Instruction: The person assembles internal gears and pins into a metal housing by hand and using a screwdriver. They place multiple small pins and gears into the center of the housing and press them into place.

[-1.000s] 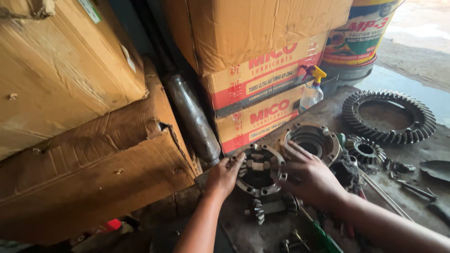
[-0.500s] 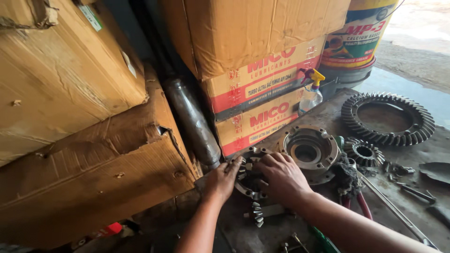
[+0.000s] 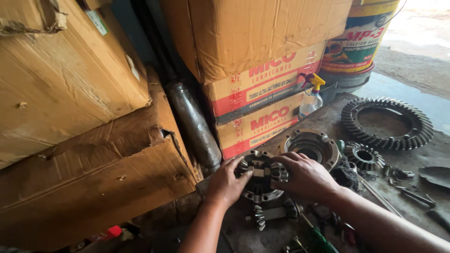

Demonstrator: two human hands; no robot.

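Far left: two big worn cardboard boxes, the upper box [image 3: 65,79] resting on a lower torn box [image 3: 93,187] with a ripped top flap. Just right of them a dull grey metal cylinder [image 3: 194,126] leans in the dark gap against a stack of cartons [image 3: 258,79], plain brown above, red and white printed bands below. Centre, on the grimy metal table [image 3: 422,197]: the differential gear housing [image 3: 261,178], round, with small bevel gears and a cross piece showing in its open top. Left hand [image 3: 226,184] lies against the housing's left side, fingers curved over the rim, touching the gears. Right hand [image 3: 304,175] lies over the right side, fingers spread and bent down on the top gears; neither hand lifts it, both press on it. Just below the housing, a loose geared shaft [image 3: 274,214] lies on the table. Behind the right hand, a round flanged housing half [image 3: 310,146] sits open side up. A small spray bottle [image 3: 311,98] with yellow trigger stands before the cartons. Right of that, a small bevel gear [image 3: 364,156], then a large ring gear [image 3: 386,122] lying flat, loose bolts [image 3: 415,197] near it. A printed bucket [image 3: 361,42] stands at top right
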